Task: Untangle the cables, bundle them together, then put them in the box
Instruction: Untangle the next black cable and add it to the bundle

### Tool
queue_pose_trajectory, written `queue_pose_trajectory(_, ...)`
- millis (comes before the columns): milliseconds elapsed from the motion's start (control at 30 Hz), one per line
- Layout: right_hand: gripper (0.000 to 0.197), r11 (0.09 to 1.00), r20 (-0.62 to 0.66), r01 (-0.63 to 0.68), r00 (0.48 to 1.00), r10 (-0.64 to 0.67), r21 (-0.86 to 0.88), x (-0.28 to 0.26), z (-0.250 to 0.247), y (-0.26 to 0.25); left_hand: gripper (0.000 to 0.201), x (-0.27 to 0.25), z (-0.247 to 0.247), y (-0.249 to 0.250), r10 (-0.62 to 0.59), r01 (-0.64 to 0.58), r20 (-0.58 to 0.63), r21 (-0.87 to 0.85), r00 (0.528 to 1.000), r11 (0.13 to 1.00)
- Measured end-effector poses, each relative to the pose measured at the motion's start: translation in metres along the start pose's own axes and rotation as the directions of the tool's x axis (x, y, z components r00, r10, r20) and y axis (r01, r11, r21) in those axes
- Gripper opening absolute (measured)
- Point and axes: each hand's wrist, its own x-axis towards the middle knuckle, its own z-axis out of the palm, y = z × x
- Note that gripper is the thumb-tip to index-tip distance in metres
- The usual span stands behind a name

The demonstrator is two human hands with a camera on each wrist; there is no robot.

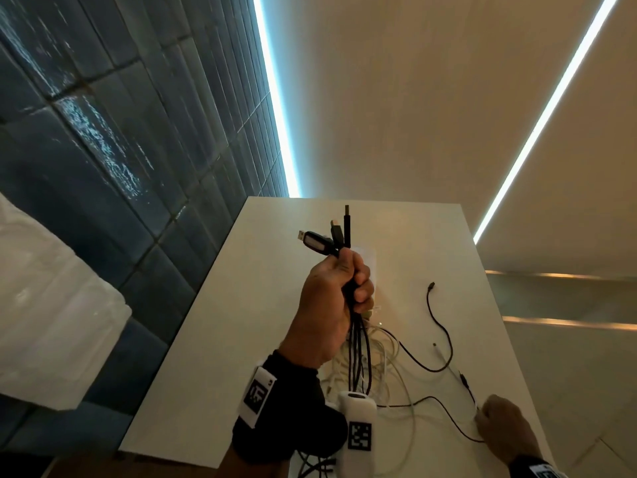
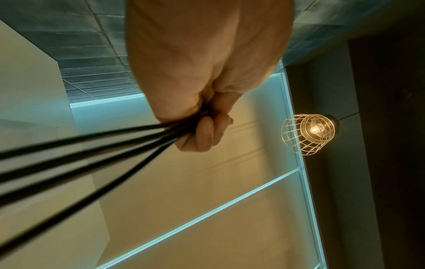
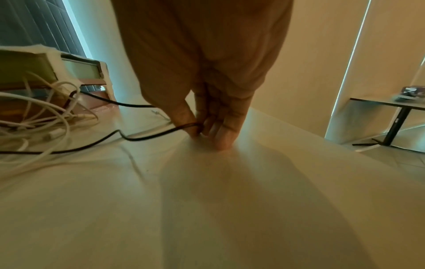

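My left hand (image 1: 355, 288) is raised above the white table (image 1: 269, 305) and grips a bundle of black cables (image 1: 359, 350). Their USB plugs (image 1: 322, 241) stick up out of the fist. In the left wrist view the fingers (image 2: 204, 134) curl round the same black cables (image 2: 92, 154). My right hand (image 1: 482, 417) rests on the table near its right edge and pinches a thin black cable (image 1: 444, 407). The right wrist view shows thumb and fingers (image 3: 195, 127) holding this cable (image 3: 142, 139). A heap of white cables (image 1: 389, 357) lies between the hands. A clear box (image 1: 371, 262) is mostly hidden behind my left hand.
A blue tiled wall (image 1: 103, 132) runs along the left of the table, with a white object (image 1: 41, 305) beside it. The table's right edge (image 1: 510, 339) is close to my right hand. A second dark table (image 3: 391, 104) stands farther off. A caged lamp (image 2: 308, 133) hangs overhead.
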Motion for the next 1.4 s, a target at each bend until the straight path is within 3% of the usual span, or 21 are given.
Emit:
queue_pose_trajectory(100,0.027,0.988,-0.047,-0.102,0.993,0.108,0.118,0.001,-0.012,0.007,0.029,-0.002,0.001,-0.003,-0.02,0.019,0.029,0.022,0.999,1.0)
queue_pose_trajectory(167,0.019,0.95,-0.162,-0.119,0.972,0.171,0.29,-0.003,-0.032,0.0,0.029,-0.003,0.002,-0.005,-0.021,0.017,0.055,0.073,0.998,0.997)
queue_pose_trajectory(267,0.004,0.849,-0.363,0.092,0.924,0.122,0.52,-0.019,-0.071,-0.045,0.03,-0.003,0.006,-0.011,-0.049,0.03,0.11,0.171,0.993,0.985)
queue_pose_trajectory(300,0.007,0.784,-0.403,0.197,0.912,0.074,0.589,-0.026,-0.083,-0.066,0.031,-0.003,0.009,-0.014,-0.068,0.042,0.124,0.207,0.99,0.977)
queue_pose_trajectory(367,0.011,0.539,-0.393,0.343,0.919,-0.025,0.769,-0.045,-0.105,-0.111,0.031,-0.001,0.014,-0.022,-0.102,0.063,0.123,0.288,0.987,0.955)
queue_pose_trajectory(433,0.012,0.293,-0.315,0.351,0.935,-0.162,0.89,-0.069,-0.12,-0.151,0.031,0.003,0.016,-0.032,-0.108,0.067,0.096,0.361,0.99,0.93)
queue_pose_trajectory(600,0.019,0.137,-0.249,0.334,0.87,-0.425,0.933,-0.114,-0.127,-0.21,0.035,0.01,0.01,-0.044,-0.111,0.12,-0.047,0.459,0.993,0.88)
queue_pose_trajectory(700,0.022,0.12,-0.288,0.382,0.838,-0.464,0.916,-0.123,-0.12,-0.224,0.032,0.01,0.006,-0.042,-0.094,0.138,-0.135,0.37,0.986,0.919)
queue_pose_trajectory(900,0.007,0.211,-0.192,0.341,0.835,-0.516,0.916,-0.125,-0.102,-0.224,0.025,0.006,-0.002,-0.031,0.053,-0.025,-0.222,0.127,0.974,0.992)
queue_pose_trajectory(967,0.01,0.211,-0.232,0.379,0.832,-0.504,0.901,-0.125,-0.102,-0.227,0.024,0.007,-0.005,-0.033,0.03,0.001,-0.203,0.148,0.979,0.989)
queue_pose_trajectory(1100,0.014,0.172,-0.294,0.419,0.824,-0.484,0.891,-0.124,-0.106,-0.236,0.027,0.008,-0.006,-0.034,-0.096,0.101,-0.038,0.183,0.995,0.978)
queue_pose_trajectory(1233,0.02,0.153,-0.265,0.395,0.81,-0.522,0.906,-0.127,-0.106,-0.24,0.029,0.012,-0.007,-0.034,-0.031,0.04,-0.04,0.247,0.999,0.968)
queue_pose_trajectory(1400,0.022,0.157,-0.276,0.436,0.769,-0.576,0.886,-0.125,-0.102,-0.241,0.028,0.015,-0.011,-0.036,0.046,-0.035,-0.083,0.136,0.995,0.99)
